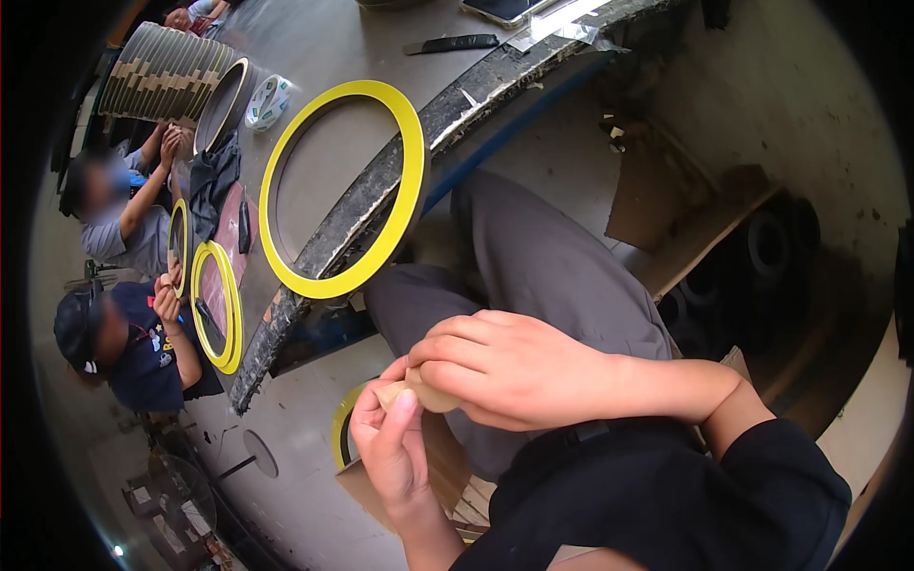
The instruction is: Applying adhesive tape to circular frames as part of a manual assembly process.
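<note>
Over my lap, my left hand [395, 443] pinches a small tan piece [391, 391], which looks like paper tape, between thumb and fingers. My right hand [495, 366] is closed over the other side of the same tan piece, its fingers bent and partly hiding it. The two hands touch or nearly touch there. Beyond them, a large flat yellow ring [412, 157] with a dark inner wall lies across the table's worn black edge [357, 214], part of it overhanging.
More yellow rings [233, 352] lie at the table's left, near two co-workers [143, 338] handling rings. Farther back are a ring stack [167, 76], a tape roll [268, 103], a black-handled cutter [462, 43] and a phone [505, 8]. Cardboard [705, 238] and black rolls [766, 243] stand right.
</note>
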Demonstrator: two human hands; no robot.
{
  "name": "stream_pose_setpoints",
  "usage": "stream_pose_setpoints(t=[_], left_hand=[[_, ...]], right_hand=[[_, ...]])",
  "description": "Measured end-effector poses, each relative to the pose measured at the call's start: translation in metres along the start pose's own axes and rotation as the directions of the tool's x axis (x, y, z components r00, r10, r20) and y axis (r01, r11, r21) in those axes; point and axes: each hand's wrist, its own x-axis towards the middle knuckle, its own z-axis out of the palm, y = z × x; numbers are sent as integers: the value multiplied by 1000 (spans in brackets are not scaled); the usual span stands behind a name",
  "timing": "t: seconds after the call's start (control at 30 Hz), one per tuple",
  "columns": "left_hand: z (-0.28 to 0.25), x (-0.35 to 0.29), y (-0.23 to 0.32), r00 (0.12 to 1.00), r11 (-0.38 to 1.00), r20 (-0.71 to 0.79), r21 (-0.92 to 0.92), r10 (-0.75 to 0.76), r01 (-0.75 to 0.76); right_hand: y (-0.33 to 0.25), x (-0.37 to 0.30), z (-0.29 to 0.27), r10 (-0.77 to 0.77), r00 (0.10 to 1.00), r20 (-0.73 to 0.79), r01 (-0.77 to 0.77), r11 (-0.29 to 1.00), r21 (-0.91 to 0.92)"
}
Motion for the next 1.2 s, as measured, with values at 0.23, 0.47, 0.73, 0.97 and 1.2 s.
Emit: stream_pose_setpoints(t=[0.23,0.47,0.73,0.97,1.2], left_hand=[[15,7,-6,981,929,-79,343,175,-138],[-2,23,-8,999,961,-19,276,32,-25],[6,30,-15,982,873,-12,460,187,-160],[8,48,17,899,615,62,709,433,-345],[3,104,89,597,-391,713,701,368,-596]], right_hand=[[10,-2,19,-67,990,-126,57,995,-75],[17,-5,20,139,988,-70,-118,962,245],[25,-4,37,181,981,-63,-169,971,167],[51,4,18,253,968,6,-245,930,274],[83,34,10,432,885,173,-432,627,648]])
